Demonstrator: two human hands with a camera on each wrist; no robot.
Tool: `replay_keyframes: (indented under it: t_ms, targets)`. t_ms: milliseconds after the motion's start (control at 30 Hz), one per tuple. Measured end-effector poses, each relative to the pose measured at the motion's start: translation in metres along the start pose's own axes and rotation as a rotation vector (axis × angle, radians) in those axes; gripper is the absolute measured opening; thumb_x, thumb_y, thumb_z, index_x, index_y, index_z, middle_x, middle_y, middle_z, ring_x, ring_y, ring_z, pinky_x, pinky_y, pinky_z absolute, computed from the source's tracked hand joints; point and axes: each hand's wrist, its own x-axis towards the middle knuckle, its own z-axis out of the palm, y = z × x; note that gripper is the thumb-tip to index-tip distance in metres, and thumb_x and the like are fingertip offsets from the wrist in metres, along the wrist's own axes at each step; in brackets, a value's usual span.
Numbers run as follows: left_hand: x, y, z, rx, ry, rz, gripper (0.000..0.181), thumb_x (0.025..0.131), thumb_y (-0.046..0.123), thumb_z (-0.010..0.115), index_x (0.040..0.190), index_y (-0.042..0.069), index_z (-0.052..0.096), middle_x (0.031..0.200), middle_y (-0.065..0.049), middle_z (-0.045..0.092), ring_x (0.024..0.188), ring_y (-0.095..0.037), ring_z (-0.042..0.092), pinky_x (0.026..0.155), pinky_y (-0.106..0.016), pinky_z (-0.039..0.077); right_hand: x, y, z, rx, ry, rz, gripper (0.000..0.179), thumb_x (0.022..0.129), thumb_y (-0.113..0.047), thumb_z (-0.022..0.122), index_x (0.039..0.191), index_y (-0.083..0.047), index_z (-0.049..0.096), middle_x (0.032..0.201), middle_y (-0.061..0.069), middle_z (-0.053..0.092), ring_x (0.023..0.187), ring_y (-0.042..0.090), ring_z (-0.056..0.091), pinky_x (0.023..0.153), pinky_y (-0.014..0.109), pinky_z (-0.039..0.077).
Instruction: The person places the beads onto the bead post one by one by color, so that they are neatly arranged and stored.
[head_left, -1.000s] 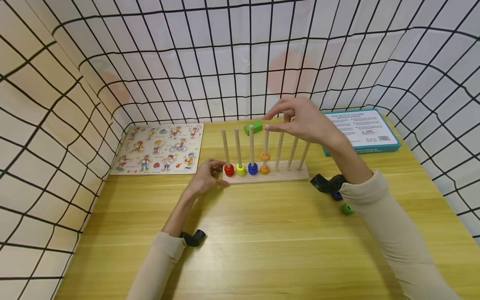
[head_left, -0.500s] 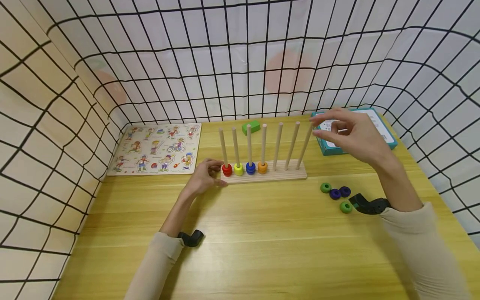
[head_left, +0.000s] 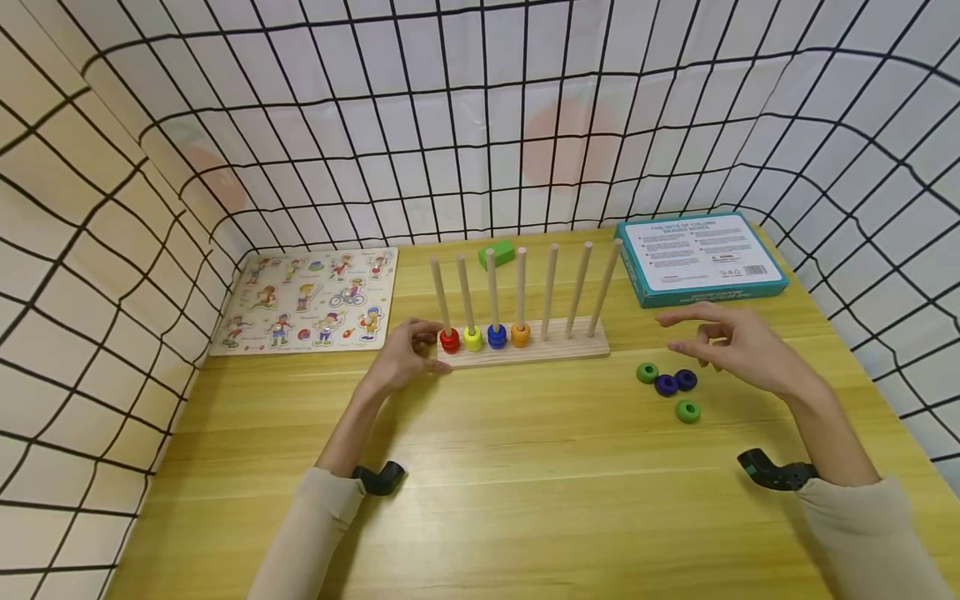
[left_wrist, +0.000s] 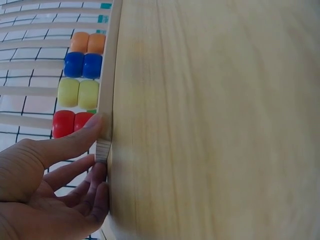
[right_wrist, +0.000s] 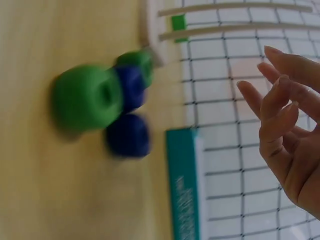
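A wooden peg rack [head_left: 570, 346] with several upright pegs stands mid-table. Stacked in pairs at the bottom of its left pegs are red beads [head_left: 449, 340], yellow beads [left_wrist: 78, 93], blue beads [head_left: 497, 337] and orange beads [head_left: 520, 335]. My left hand [head_left: 401, 354] grips the left end of the base, thumb along the front edge and fingers curled at the end. Two green beads [head_left: 687, 411] and two purple beads [head_left: 666, 384] lie loose right of the rack. Above them hovers my right hand [head_left: 738, 346], thumb and index finger apart, nothing between them.
A teal box [head_left: 705, 258] lies at the back right. Behind the rack is a green block [head_left: 497, 254]. A wooden picture puzzle [head_left: 307, 300] lies at the back left. Black netting [head_left: 480, 125] bounds the table's back and sides.
The upper orange bead has dropped down its peg onto the lower one. My right hand has let it go and moved right and down to the loose beads. My left hand stays put.
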Motion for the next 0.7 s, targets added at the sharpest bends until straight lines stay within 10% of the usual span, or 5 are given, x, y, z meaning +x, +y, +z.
replay_keyframes:
  t_ms: [400,700]
  targets:
    - [0.0,0.002,0.0,-0.006,0.002,0.004,0.07,0.073,-0.002,0.09,0.137,-0.005,0.062,0.131,-0.023,0.057,0.114,-0.034,0.057,0.099,-0.042,0.05,-0.03,0.053,0.005,0.06,-0.103,0.051,0.04,0.097,-0.018,0.073,0.135,-0.007,0.065,0.121,-0.014,0.069,0.063,0.021,0.056,0.053,0.031,0.05]
    - [0.001,-0.001,0.0,-0.009,0.001,0.0,0.07,0.073,-0.003,0.089,0.137,-0.005,0.062,0.132,-0.023,0.057,0.116,-0.035,0.057,0.1,-0.043,0.05,-0.031,0.064,0.011,0.05,-0.144,0.126,0.045,0.094,-0.018,0.077,0.135,-0.005,0.065,0.127,0.023,0.065,0.054,0.008,0.044,0.054,0.025,0.041]
